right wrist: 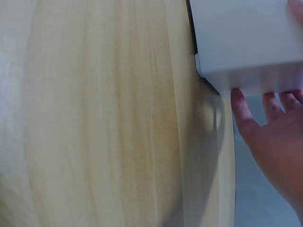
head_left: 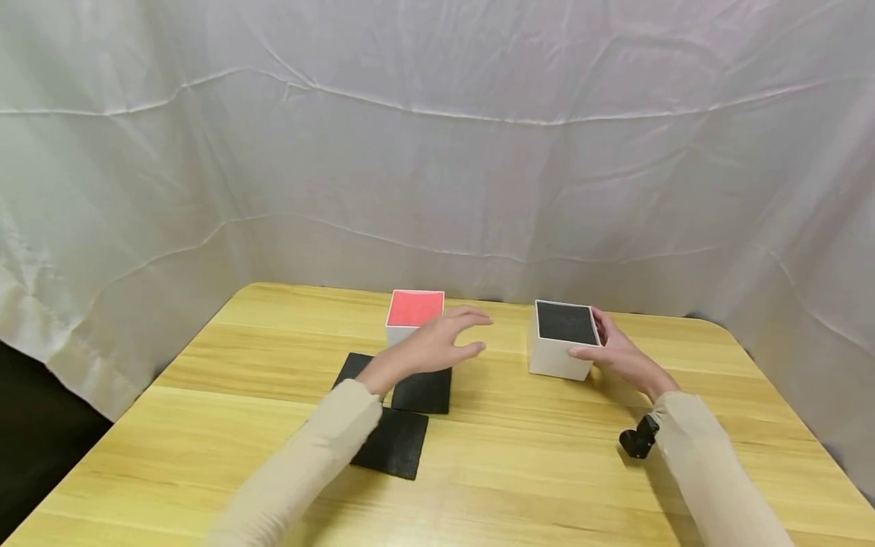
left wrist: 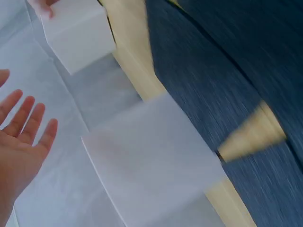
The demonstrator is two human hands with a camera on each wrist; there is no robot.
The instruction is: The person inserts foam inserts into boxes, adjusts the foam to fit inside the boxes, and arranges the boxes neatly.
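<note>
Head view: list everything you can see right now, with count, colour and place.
red-topped box: 1, white sides with a red top, far middle of the table, just beyond the left hand.
black-topped box: 1, white sides with a black top, right of the red-topped box, with the right hand against its right side.
black mats: 3 it seems, black squares, overlapping, flat on the table in front of the red-topped box, partly under the left forearm.
table: 1, light wood, fills the lower view.
white cloth backdrop: 1, creased, behind and beside the table.
wrist camera: 1, black, on the right wrist.
left hand: fingers extended, hovering beside the red-topped box, holding nothing.
right hand: fingers on the black-topped box's right side.
</note>
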